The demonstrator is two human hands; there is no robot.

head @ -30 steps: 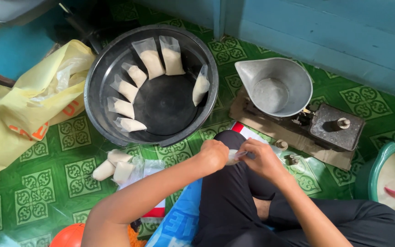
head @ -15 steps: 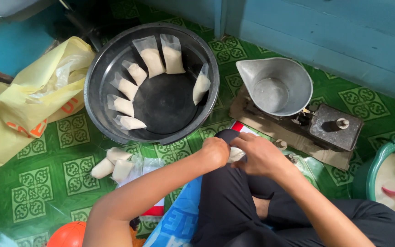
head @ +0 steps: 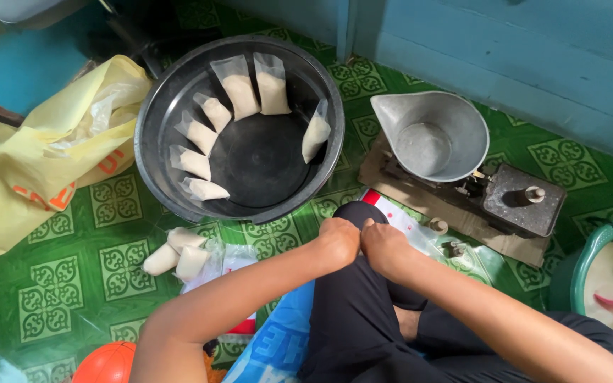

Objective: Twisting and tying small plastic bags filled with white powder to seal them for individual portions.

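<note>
My left hand (head: 338,241) and my right hand (head: 384,248) are both closed into fists, pressed knuckle to knuckle over my raised knee in black trousers. A small clear plastic bag showed between them a moment ago; now the fists hide it. Just beyond them stands a black round basin (head: 257,163) with several small clear bags of white grain (head: 239,89) leaning against its inner wall.
A balance scale (head: 519,198) with a metal scoop pan (head: 431,138) stands at the right. A green basin (head: 582,266) of white grain is at the far right. Three filled bags (head: 175,252) lie on the green patterned floor, a yellow plastic sack (head: 37,170) at the left.
My hands have drawn tighter together into touching fists, and the white bag seen between them earlier is now covered.
</note>
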